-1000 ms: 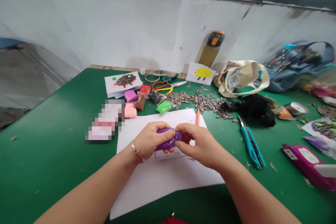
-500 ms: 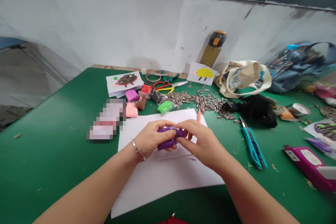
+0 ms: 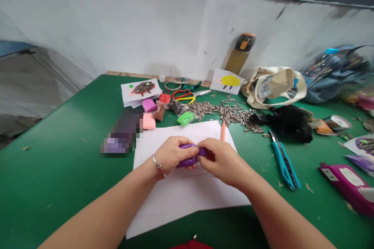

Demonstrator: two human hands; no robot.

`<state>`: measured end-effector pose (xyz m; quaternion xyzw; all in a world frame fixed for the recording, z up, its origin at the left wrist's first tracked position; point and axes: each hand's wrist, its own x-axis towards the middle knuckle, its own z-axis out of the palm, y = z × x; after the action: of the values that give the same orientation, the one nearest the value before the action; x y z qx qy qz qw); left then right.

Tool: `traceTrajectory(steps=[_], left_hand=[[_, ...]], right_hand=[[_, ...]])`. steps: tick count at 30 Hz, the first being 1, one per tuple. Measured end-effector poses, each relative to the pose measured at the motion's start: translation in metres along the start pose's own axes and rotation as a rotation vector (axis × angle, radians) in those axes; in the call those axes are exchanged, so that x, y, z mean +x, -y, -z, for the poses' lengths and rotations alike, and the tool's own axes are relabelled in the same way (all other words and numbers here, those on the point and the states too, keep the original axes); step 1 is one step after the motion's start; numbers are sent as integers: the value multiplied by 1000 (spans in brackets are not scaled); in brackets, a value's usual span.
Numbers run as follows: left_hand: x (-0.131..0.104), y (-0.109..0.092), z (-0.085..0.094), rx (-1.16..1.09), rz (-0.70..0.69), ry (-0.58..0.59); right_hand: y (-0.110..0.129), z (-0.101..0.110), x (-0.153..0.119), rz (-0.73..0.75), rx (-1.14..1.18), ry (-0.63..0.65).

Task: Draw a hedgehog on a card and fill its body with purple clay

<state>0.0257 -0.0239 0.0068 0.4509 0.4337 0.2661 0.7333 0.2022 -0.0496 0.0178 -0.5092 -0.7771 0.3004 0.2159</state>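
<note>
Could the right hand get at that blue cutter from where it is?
Probably yes: the blue cutter lies to the right of the right hand, and nothing seems to stand between them. It would likely have to let go of the purple packet first.

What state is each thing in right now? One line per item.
Left hand: closed around purple packet
Right hand: pinching the packet's end
Purple packet: gripped between both hands; opened or sealed unclear
White paper: lying flat
Seeds: loose, scattered
Teal cutter: lying on the table
Bottle: lid on
Orange pen: capped or not, unclear
Black item: bunched up
</note>
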Motion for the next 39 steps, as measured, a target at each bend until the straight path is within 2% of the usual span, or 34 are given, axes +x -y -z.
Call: traceTrajectory(steps=[7, 11, 18, 24, 27, 30, 32, 34, 37, 39], left_hand=[[-2, -7, -1, 11, -46, 14], [-2, -9, 2, -5, -50, -19], [-2, -5, 1, 1, 31, 32], [-2, -7, 1, -1, -24, 13], [-1, -8, 1, 24, -80, -48], [0, -7, -2, 60, -110, -92], [-1, -7, -5, 85, -117, -106], [-1, -7, -5, 109, -139, -160], [4, -8, 8, 175, -224, -347], [12, -8, 24, 252, -303, -518]], right_hand=[[-1, -5, 0, -43, 77, -117], [1, 2, -2, 14, 94, -70], [2, 6, -6, 22, 13, -3], [-5, -4, -2, -88, 108, -153], [-6, -9, 0, -125, 208, -163], [-7, -13, 1, -31, 123, -176], [-9, -13, 2, -19, 20, -251], [-12, -11, 2, -102, 24, -355], [-15, -2, 3, -268, 317, -481], [-17, 3, 4, -302, 568, -535]])
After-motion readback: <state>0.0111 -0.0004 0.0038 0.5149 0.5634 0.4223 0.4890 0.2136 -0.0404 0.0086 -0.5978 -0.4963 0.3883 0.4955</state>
